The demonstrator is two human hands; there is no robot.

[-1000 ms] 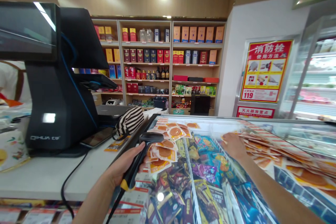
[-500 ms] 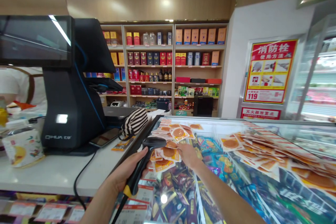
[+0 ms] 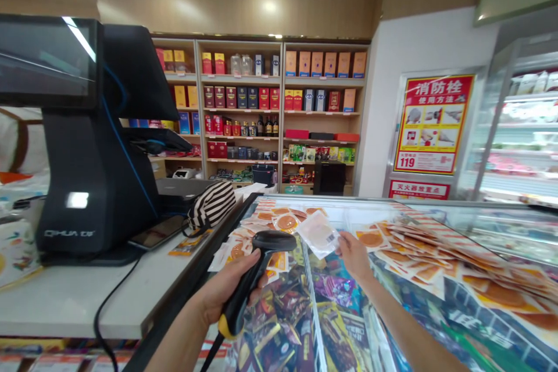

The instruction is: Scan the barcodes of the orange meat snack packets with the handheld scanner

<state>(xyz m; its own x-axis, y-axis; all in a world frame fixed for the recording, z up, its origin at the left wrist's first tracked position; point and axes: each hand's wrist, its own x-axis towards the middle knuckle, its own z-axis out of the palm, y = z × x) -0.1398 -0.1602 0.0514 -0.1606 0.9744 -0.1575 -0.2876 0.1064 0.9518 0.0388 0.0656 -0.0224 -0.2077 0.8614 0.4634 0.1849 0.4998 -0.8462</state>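
Note:
My left hand (image 3: 222,290) is wrapped round the handle of a black and yellow barcode scanner (image 3: 253,279), its head angled to the right. Between the fingertips of my right hand (image 3: 355,256) is a small flat packet (image 3: 319,233), its pale back with a barcode facing me, just right of the scanner head. Behind the scanner, a loose group of similar packets (image 3: 286,222) with round orange-brown pieces lies on the freezer's glass top. A larger overlapping pile of these packets (image 3: 418,250) spreads over the glass to the right of my right hand.
A black checkout terminal (image 3: 87,174) stands on the white counter (image 3: 65,308) at left, with a phone (image 3: 157,232) and a striped pouch (image 3: 213,204) beside it. Wrapped frozen goods (image 3: 279,319) show beneath the glass. Shelves of boxes (image 3: 244,99) line the back wall.
My right hand has lifted a packet off the left group and moved right with it, turning its pale back toward me. The scanner's head now points toward that packet.

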